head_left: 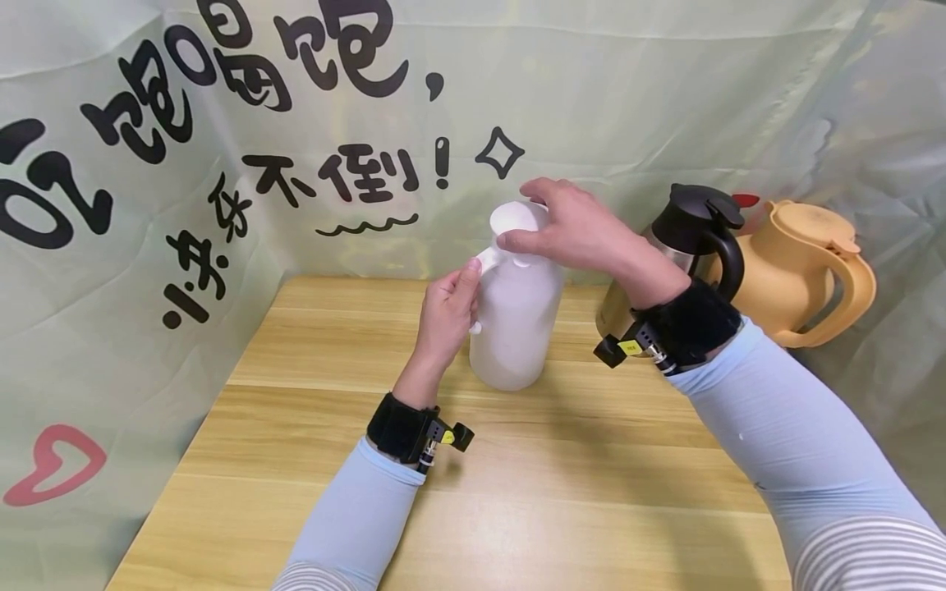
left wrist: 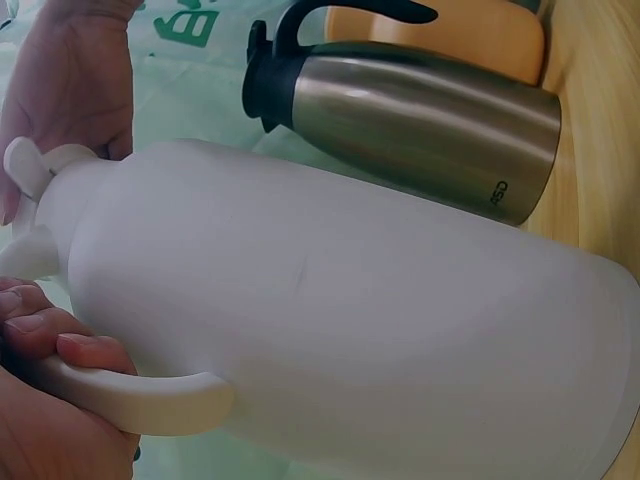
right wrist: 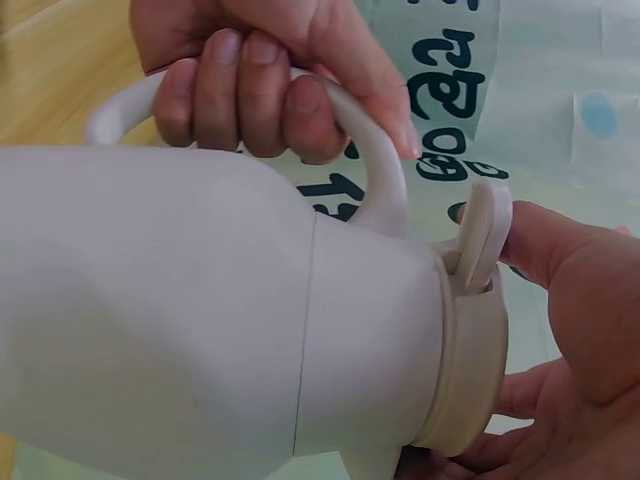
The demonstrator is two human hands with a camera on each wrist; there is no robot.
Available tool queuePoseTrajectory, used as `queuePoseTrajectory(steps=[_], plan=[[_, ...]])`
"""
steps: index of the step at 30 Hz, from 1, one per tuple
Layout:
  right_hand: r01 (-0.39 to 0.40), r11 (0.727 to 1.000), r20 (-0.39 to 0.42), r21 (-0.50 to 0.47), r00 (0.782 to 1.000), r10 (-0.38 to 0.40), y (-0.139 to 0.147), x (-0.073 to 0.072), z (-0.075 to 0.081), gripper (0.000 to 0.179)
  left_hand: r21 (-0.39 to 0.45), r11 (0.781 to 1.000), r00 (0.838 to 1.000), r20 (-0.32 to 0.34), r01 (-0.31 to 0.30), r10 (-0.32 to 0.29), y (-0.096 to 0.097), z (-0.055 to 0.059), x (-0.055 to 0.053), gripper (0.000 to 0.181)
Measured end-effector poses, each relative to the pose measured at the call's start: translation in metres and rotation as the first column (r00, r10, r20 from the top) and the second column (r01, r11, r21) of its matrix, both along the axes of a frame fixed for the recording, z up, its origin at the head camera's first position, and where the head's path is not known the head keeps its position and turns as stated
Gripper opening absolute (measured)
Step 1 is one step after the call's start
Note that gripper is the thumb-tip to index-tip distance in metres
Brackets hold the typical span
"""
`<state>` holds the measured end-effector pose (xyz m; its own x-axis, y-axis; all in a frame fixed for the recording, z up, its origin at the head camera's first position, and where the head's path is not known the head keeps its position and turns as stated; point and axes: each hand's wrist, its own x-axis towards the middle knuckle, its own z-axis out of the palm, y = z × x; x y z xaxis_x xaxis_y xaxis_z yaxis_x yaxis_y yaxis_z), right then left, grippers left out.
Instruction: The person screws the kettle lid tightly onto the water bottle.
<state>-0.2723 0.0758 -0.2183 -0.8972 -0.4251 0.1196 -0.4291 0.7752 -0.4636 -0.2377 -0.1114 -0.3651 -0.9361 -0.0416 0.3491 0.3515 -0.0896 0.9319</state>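
A white thermos jug (head_left: 515, 328) stands upright on the wooden table. My left hand (head_left: 447, 312) grips its handle (right wrist: 380, 180), fingers curled round it, as the right wrist view shows. At the top, my right hand (head_left: 584, 230) spans the jug's round white lid (head_left: 516, 217). Its thumb is beside the lid's small lever (right wrist: 484, 235), while its other fingers are on the lid's opposite side, partly hidden. In the left wrist view the jug's smooth body fills the middle, and the right hand (left wrist: 75, 75) is behind the lid.
Right of the white jug stand a steel thermos jug with a black top (head_left: 695, 217) and an orange jug (head_left: 794, 263), close together and partly behind the right forearm. A pale cloth (head_left: 628, 98) with black lettering hangs behind the wooden table (head_left: 310, 410) and along its left side.
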Motion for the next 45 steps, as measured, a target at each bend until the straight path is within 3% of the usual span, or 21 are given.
queuePoseTrajectory(steps=[8,20,32,36,40,45], plan=[[0.036,0.999,-0.014,-0.004,0.999,-0.036,-0.001,0.002,-0.003,0.088,0.003,1.0,1.0,0.005,-0.002,0.002,-0.001,-0.001,0.0,0.052],[-0.06,0.997,0.041,-0.037,0.997,0.062,-0.002,0.001,0.003,0.082,0.002,1.0,1.0,-0.001,0.001,-0.001,0.0,0.0,0.001,0.052],[0.03,1.0,-0.015,-0.006,0.999,-0.03,-0.005,0.0,-0.002,0.084,0.004,1.0,1.0,0.0,0.005,-0.005,-0.001,0.0,0.001,0.053],[0.025,1.0,-0.016,-0.006,1.0,-0.026,-0.003,-0.001,-0.003,0.087,0.004,1.0,1.0,0.004,0.0,0.0,-0.001,-0.001,0.0,0.053],[-0.02,0.999,0.027,-0.047,0.999,0.021,0.004,-0.001,0.0,0.086,0.005,1.0,1.0,0.006,0.0,0.0,-0.001,0.0,0.0,0.052],[-0.077,0.988,0.139,-0.133,0.986,0.095,0.016,-0.001,0.007,0.081,0.004,1.0,1.0,0.001,-0.002,0.002,0.0,0.0,0.0,0.052]])
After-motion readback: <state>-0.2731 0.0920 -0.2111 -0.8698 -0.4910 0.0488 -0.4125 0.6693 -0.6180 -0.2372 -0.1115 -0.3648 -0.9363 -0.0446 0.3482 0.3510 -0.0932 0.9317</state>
